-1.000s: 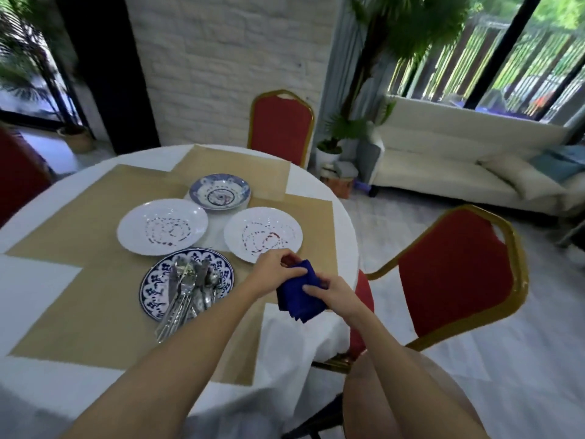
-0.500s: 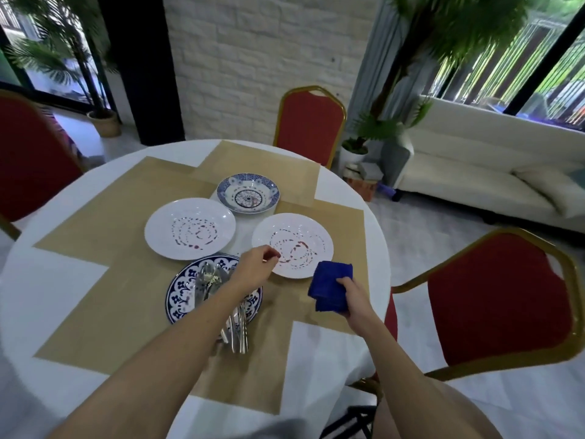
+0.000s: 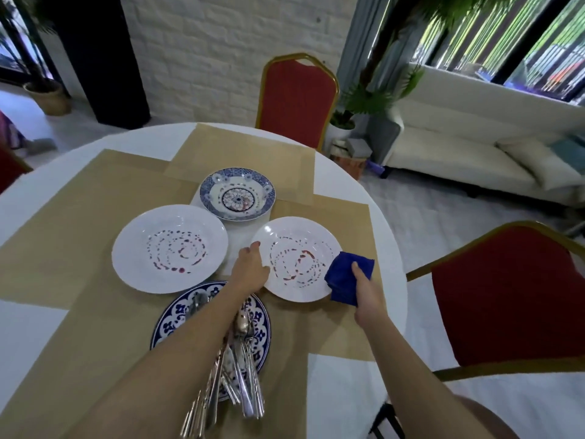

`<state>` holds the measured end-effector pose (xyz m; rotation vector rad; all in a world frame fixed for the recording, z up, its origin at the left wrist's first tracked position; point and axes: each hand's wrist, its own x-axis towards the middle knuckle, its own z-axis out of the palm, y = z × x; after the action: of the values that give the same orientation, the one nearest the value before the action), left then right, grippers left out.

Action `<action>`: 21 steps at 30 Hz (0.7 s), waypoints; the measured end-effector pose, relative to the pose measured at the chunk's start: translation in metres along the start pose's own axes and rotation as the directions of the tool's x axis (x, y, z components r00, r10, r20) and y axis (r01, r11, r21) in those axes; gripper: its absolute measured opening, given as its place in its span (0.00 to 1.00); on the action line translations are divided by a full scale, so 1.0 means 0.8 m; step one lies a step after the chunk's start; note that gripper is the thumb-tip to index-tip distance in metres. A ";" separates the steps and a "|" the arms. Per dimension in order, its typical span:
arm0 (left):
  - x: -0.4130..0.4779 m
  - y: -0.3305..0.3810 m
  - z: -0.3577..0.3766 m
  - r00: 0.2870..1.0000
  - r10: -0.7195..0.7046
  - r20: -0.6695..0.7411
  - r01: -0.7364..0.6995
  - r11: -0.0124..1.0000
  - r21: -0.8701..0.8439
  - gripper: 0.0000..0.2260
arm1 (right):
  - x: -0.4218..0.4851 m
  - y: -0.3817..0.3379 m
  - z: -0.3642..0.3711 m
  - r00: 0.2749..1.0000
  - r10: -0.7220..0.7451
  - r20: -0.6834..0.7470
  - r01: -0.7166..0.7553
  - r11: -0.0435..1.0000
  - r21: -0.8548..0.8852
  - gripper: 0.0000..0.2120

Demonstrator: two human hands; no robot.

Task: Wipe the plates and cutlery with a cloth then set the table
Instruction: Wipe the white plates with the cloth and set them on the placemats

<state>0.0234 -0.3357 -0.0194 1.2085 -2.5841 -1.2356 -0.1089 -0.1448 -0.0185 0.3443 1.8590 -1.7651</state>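
Beside a second stained plate (image 3: 171,248), a patterned dish (image 3: 237,194) and a blue plate (image 3: 177,315) of cutlery (image 3: 250,384) (the left forearm crosses it), the left hand (image 3: 251,272) grips the rim of the right white plate (image 3: 297,245), thumb on top. The right hand (image 3: 364,291) curls round a blue cloth (image 3: 343,280) at the opposite edge.

A red gold-framed chair (image 3: 297,99) is noted at upper centre; a second red chair (image 3: 506,299) at the right edge. A white sofa (image 3: 459,153) is seen at upper right. A potted plant (image 3: 367,99) is recorded between the upper chair and the sofa.
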 end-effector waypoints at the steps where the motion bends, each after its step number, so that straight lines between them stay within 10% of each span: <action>1: 0.010 -0.002 0.000 1.000 -0.001 0.003 0.001 1.000 -0.002 0.28 | 0.007 0.000 0.006 1.000 0.001 -0.014 -0.002 1.000 -0.012 0.11; 14: 0.039 -0.015 0.011 0.997 0.012 0.071 -0.020 0.994 0.108 0.31 | 0.032 0.002 0.022 0.996 0.085 0.026 -0.085 0.996 0.003 0.17; 21: 0.017 0.000 -0.014 0.987 0.109 -0.115 -0.136 0.954 -0.267 0.35 | 0.016 -0.028 0.016 0.994 0.094 0.048 -0.095 0.995 0.023 0.21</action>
<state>0.0179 -0.3517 -0.0158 1.0120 -2.2841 -1.4104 -0.1291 -0.1619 -0.0064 0.3913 1.7601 -1.7203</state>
